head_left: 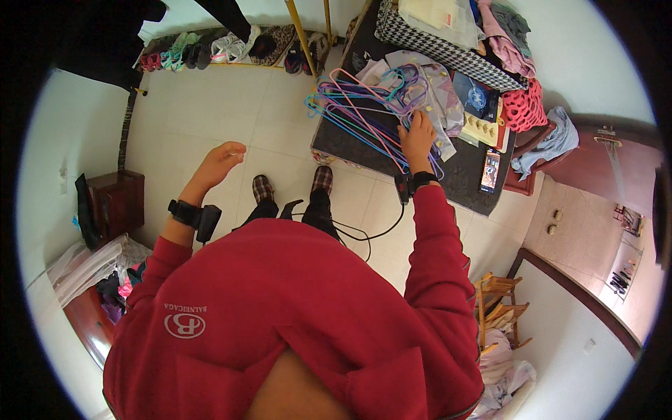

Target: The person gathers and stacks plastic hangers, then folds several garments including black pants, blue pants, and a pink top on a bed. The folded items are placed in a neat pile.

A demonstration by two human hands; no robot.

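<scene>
A tangled pile of coloured clothes hangers (362,113) in blue, purple, pink and green lies on a dark-covered table (462,176). Its left ends stick out past the table edge. My right hand (418,137) grips hangers at the pile's right side, thumb and fingers to either side of them; the fingertips' undersides are hidden. Patterned fabric (443,102) lies beneath and beside the pile. My left hand (220,161) is raised over the floor, holding nothing, its fingers loosely bent and apart from the thumb. Both wrists wear black strapped devices, with a cable at the right one.
On the table stand a houndstooth box (446,50), a power strip (480,129) and a lit phone (490,169). A chair (535,149) adjoins its right side. Yellow poles (302,39) rise near a row of shoes (197,51). Loose cable (367,239) hangs near my legs.
</scene>
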